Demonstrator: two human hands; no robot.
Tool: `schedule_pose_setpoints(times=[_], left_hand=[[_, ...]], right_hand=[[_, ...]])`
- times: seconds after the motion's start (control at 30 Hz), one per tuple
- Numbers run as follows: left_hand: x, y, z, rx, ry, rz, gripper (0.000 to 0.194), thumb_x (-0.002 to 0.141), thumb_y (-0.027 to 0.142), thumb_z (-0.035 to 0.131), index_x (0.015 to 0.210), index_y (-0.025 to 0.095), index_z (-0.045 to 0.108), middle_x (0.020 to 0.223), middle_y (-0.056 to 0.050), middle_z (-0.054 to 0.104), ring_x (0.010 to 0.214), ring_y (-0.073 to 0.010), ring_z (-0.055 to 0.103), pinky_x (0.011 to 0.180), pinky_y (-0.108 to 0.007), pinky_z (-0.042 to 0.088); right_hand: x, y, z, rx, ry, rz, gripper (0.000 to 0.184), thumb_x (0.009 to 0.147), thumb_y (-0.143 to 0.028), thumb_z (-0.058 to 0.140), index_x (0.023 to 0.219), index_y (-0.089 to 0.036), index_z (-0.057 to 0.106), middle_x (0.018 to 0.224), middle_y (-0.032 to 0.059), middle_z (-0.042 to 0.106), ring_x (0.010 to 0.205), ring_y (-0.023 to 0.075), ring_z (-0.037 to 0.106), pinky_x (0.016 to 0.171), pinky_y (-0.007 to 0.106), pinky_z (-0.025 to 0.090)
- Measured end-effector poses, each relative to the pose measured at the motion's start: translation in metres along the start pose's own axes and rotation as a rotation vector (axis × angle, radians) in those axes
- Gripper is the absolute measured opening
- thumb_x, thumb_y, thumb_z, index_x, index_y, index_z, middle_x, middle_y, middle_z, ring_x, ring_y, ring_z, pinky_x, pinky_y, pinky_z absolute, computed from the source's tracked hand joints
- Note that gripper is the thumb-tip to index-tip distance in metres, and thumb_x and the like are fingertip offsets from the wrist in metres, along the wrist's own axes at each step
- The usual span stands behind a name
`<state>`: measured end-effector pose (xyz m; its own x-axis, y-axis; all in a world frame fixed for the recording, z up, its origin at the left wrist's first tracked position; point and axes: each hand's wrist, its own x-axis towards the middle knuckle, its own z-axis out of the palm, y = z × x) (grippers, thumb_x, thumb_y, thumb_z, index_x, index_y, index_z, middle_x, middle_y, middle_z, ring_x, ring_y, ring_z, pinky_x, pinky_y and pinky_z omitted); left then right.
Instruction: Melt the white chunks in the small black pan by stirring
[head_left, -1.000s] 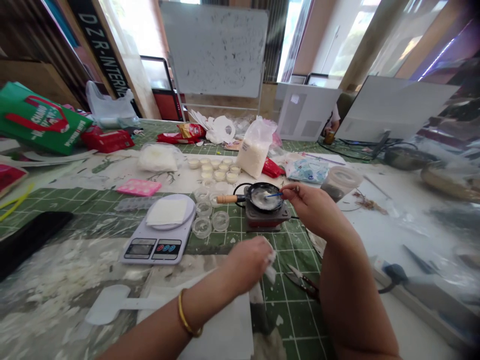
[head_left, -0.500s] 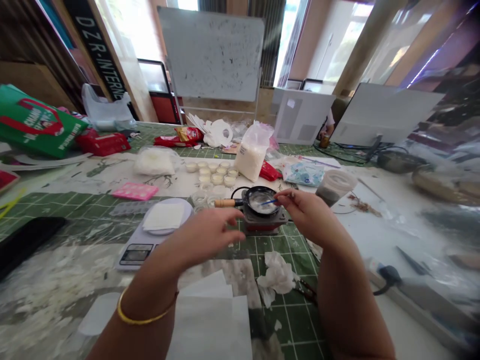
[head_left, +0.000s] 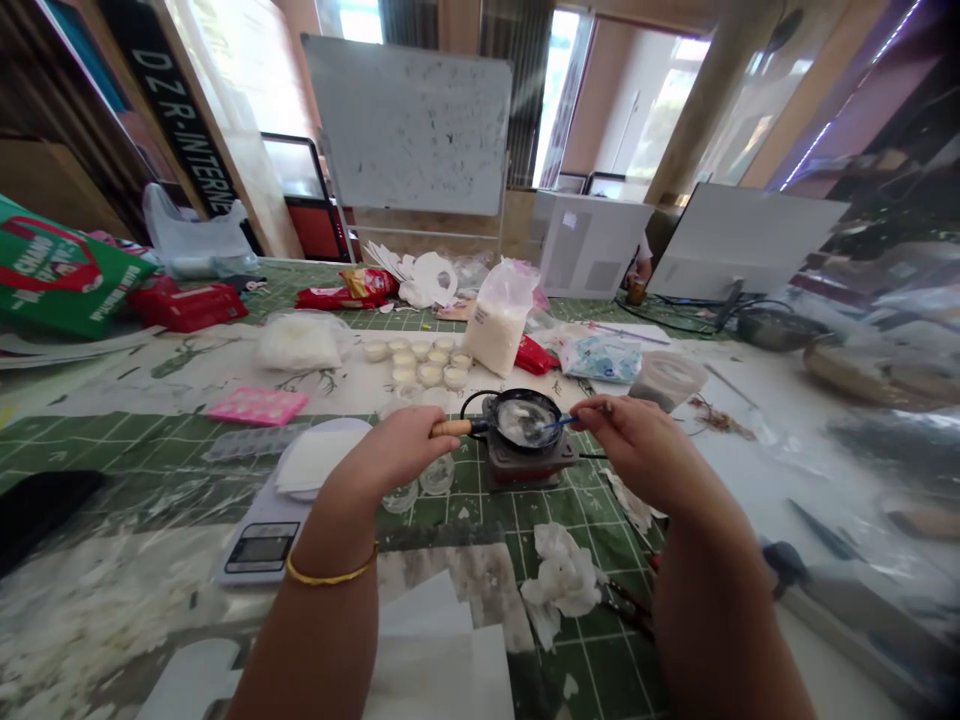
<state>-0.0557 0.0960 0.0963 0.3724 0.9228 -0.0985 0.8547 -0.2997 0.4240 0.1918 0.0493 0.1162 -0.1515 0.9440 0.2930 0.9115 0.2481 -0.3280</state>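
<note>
A small black frying pan sits on a compact hot plate in the middle of the table. Whitish, partly clear material lies in the pan. My left hand is closed around the end of its wooden handle. With fingers pinched, my right hand holds a thin blue stick, whose tip reaches into the pan. What kind of stick it is, I cannot tell. Clear small cups stand beside the pan, near my left hand.
A kitchen scale bearing white sheets is at the left. Cream-filled small cups and a bag of white granules stand behind the pan. Crumpled tissue lies in front, a plastic tub to the right.
My left hand has gone from hovering open beside the pan to gripping its handle. My right hand still holds the blue stick in the pan. The view has shifted slightly.
</note>
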Motion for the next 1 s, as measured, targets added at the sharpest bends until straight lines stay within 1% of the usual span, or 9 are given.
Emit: schedule_pose_setpoints(times=[0.13, 0.27, 0.33, 0.43, 0.5, 0.6, 0.73, 0.9, 1.0], left_hand=[[0.0024, 0.0009, 0.0009, -0.031, 0.006, 0.036, 0.032, 0.077, 0.043, 0.039, 0.076, 0.018, 0.057, 0.074, -0.004, 0.06, 0.067, -0.0166, 0.052, 0.056, -0.025, 0.033], [0.0023, 0.0023, 0.0027, -0.035, 0.022, 0.041, 0.029, 0.078, 0.041, 0.039, 0.076, 0.018, 0.057, 0.073, -0.003, 0.06, 0.065, -0.0158, 0.051, 0.054, -0.025, 0.031], [0.0018, 0.0021, 0.0037, -0.029, 0.021, 0.041, 0.031, 0.079, 0.043, 0.037, 0.072, 0.018, 0.056, 0.07, -0.002, 0.059, 0.062, -0.0153, 0.05, 0.053, -0.025, 0.03], [0.0014, 0.0018, 0.0042, -0.027, 0.026, 0.046, 0.035, 0.081, 0.044, 0.034, 0.068, 0.018, 0.053, 0.067, -0.002, 0.058, 0.059, -0.0148, 0.049, 0.051, -0.025, 0.029], [0.0011, 0.0023, 0.0036, -0.026, 0.033, 0.045, 0.033, 0.081, 0.043, 0.035, 0.068, 0.018, 0.052, 0.067, -0.002, 0.057, 0.06, -0.0149, 0.049, 0.051, -0.025, 0.029], [0.0005, 0.0043, 0.0019, -0.011, 0.027, 0.035, 0.028, 0.079, 0.042, 0.039, 0.07, 0.019, 0.053, 0.07, -0.002, 0.058, 0.062, -0.0155, 0.05, 0.052, -0.025, 0.029], [0.0001, 0.0055, 0.0015, 0.002, 0.02, 0.031, 0.026, 0.078, 0.041, 0.041, 0.073, 0.019, 0.054, 0.072, -0.002, 0.059, 0.064, -0.0162, 0.05, 0.053, -0.025, 0.03], [0.0004, 0.0037, 0.0039, 0.012, 0.022, 0.053, 0.028, 0.079, 0.041, 0.04, 0.072, 0.019, 0.056, 0.071, -0.003, 0.059, 0.063, -0.0157, 0.05, 0.053, -0.025, 0.029], [0.0001, 0.0036, 0.0045, 0.011, 0.025, 0.056, 0.03, 0.079, 0.041, 0.039, 0.07, 0.018, 0.056, 0.07, -0.003, 0.059, 0.061, -0.0151, 0.05, 0.053, -0.025, 0.029]], right_hand=[[0.0019, -0.0004, 0.0033, 0.053, -0.032, -0.058, 0.03, 0.087, -0.034, 0.036, 0.095, -0.023, 0.062, 0.092, 0.004, 0.067, 0.087, 0.0183, 0.058, 0.08, 0.033, 0.038], [0.0029, 0.0014, 0.002, -0.02, 0.016, 0.027, 0.031, 0.087, -0.033, 0.035, 0.09, -0.02, 0.063, 0.084, 0.005, 0.067, 0.084, 0.0197, 0.058, 0.08, 0.035, 0.038], [0.0016, 0.0014, 0.0001, 0.01, -0.008, 0.019, 0.031, 0.087, -0.035, 0.035, 0.086, -0.021, 0.063, 0.085, 0.0043, 0.067, 0.083, 0.0187, 0.058, 0.079, 0.033, 0.039], [0.0016, 0.0, 0.0002, 0.055, -0.045, -0.023, 0.029, 0.087, -0.035, 0.036, 0.094, -0.023, 0.062, 0.09, 0.0031, 0.067, 0.086, 0.0179, 0.058, 0.079, 0.032, 0.039], [0.003, 0.0003, 0.0012, 0.027, -0.025, 0.011, 0.029, 0.087, -0.033, 0.036, 0.097, -0.022, 0.062, 0.09, 0.004, 0.067, 0.087, 0.0191, 0.058, 0.08, 0.033, 0.038], [0.0039, 0.0021, 0.0011, 0.008, -0.004, 0.049, 0.03, 0.087, -0.034, 0.036, 0.089, -0.021, 0.063, 0.085, 0.0044, 0.067, 0.085, 0.0196, 0.059, 0.078, 0.034, 0.039], [0.0036, 0.0022, 0.0006, 0.035, -0.02, -0.021, 0.03, 0.087, -0.035, 0.037, 0.094, -0.022, 0.063, 0.087, 0.0039, 0.068, 0.085, 0.0189, 0.059, 0.078, 0.033, 0.039], [0.0016, 0.0004, -0.0001, 0.024, -0.006, 0.017, 0.029, 0.087, -0.034, 0.037, 0.089, -0.022, 0.063, 0.085, 0.0036, 0.068, 0.086, 0.0193, 0.059, 0.079, 0.034, 0.04], [0.0012, -0.0028, 0.0014, 0.077, -0.038, -0.053, 0.029, 0.087, -0.034, 0.037, 0.094, -0.023, 0.063, 0.09, 0.0034, 0.067, 0.088, 0.0184, 0.059, 0.08, 0.033, 0.04]])
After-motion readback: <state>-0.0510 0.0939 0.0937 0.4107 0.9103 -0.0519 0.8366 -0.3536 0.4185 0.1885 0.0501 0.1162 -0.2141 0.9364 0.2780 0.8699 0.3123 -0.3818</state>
